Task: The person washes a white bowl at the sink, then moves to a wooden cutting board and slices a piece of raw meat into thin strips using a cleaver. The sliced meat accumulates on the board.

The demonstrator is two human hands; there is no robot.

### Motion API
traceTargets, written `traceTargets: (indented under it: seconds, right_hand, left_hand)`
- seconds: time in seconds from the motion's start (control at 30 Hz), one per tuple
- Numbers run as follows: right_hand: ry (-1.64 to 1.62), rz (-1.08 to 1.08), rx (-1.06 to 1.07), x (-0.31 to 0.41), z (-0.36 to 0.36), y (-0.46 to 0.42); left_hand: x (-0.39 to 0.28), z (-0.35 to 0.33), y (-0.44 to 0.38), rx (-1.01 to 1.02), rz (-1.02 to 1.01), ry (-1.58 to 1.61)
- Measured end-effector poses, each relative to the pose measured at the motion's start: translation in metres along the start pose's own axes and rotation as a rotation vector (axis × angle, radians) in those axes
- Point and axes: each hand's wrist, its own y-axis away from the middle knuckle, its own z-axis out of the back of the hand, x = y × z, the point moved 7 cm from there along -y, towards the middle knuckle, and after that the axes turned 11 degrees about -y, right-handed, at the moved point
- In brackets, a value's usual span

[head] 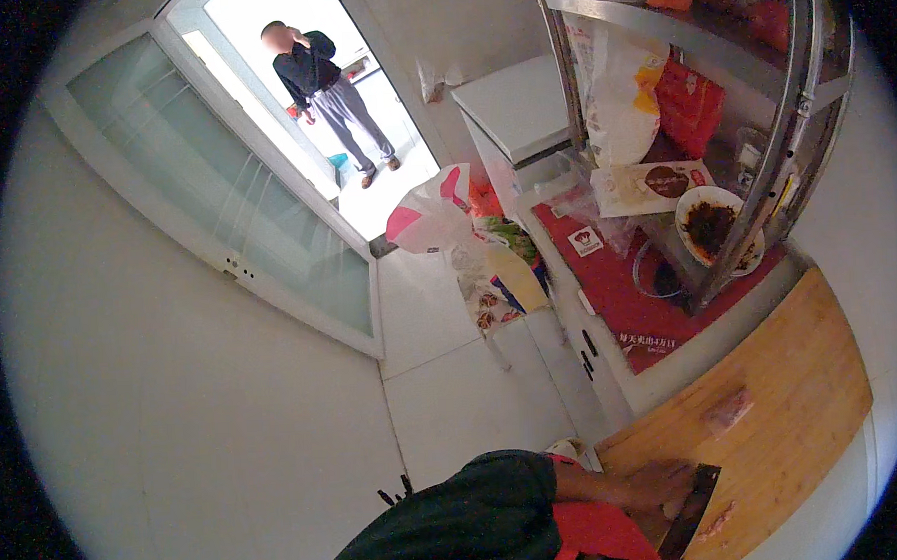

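Observation:
My left hand (664, 484), at the end of a dark sleeve, is low over a wooden cutting board (789, 355). Its fingers are curled and blurred, close beside the dark blade of a knife, probably a cleaver (691, 513); whether they grip anything is unclear. The knife's handle is hidden past the bottom edge. A piece of raw meat (728, 409) lies on the board beyond my hand, and a smaller meat scrap (718, 522) sits on the blade's other side. A red apron (606, 532) shows below my forearm. My right hand is out of view.
Behind the board, a metal-framed rack (794, 115) stands on a red mat (606, 288), with a bowl of dark sauce (709, 223) and a box (651, 187). Plastic bags (485, 256) sit on the tiled floor. A person (320, 83) stands beyond the open glass-paned door (227, 184).

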Motion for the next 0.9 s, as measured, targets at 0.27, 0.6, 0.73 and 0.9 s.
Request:
traceTargets:
  seconds: [0.27,0.6,0.73,0.9]
  right_hand:
    - [-0.623,0.149,-0.065,0.129,0.008,0.017]
    - [-0.314,0.082,-0.211,0.146,0.027,-0.026]
    - [-0.384,0.091,-0.302,0.117,0.015,-0.02]
    - [-0.422,0.084,-0.325,0.124,0.013,-0.006]
  left_hand:
    - [-0.046,0.052,-0.006,0.121,0.064,-0.038]
    - [0.017,0.051,-0.032,-0.088,-0.155,-0.439]
    - [0.006,0.055,-0.033,-0.106,-0.286,-0.471]
    - [0.023,0.05,-0.043,0.167,-0.665,-0.703]
